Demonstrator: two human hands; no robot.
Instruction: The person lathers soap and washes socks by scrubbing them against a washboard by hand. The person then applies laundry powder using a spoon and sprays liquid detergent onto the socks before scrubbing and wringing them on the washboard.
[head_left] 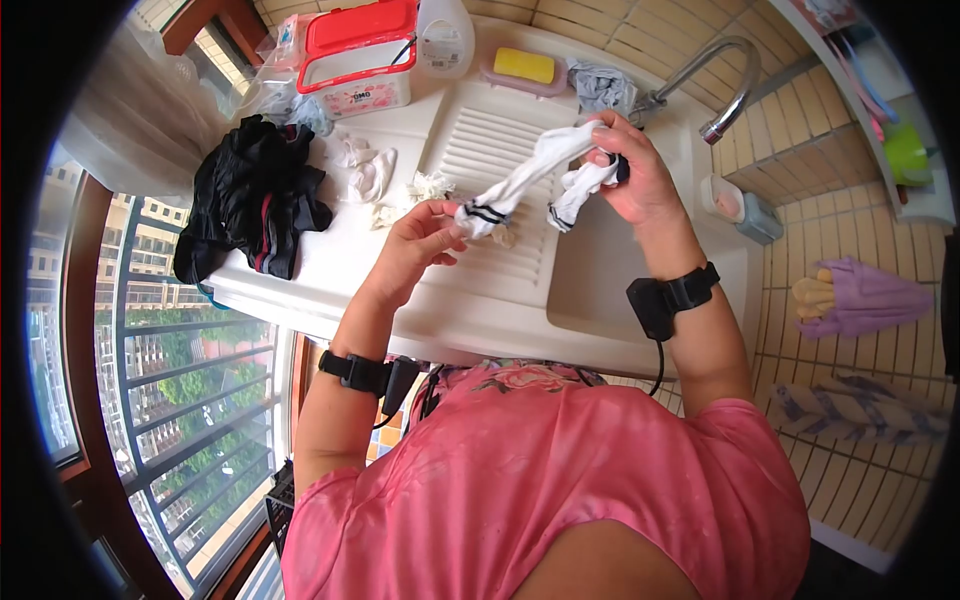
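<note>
A white sock point(535, 172) with black stripes at its cuff is stretched between my two hands, above the ribbed washboard point(490, 135) of the sink counter. My left hand point(415, 245) pinches it by the striped cuff. At the other end, my right hand point(640, 175) grips it near the basin. A second white striped sock point(578, 192) hangs from my right hand too, with a dark patch by the fingers. Under my left hand, a pale stringy bundle point(432, 188) lies on the counter, partly hidden.
Black clothing point(255, 195) and a white cloth point(362, 170) lie left. Behind stand a red-lidded detergent box point(355, 97), a white bottle point(445, 40) and a yellow block point(523, 66) in a tray. A grey cloth point(600, 85) sits beside the faucet point(735, 50), above the basin point(600, 290).
</note>
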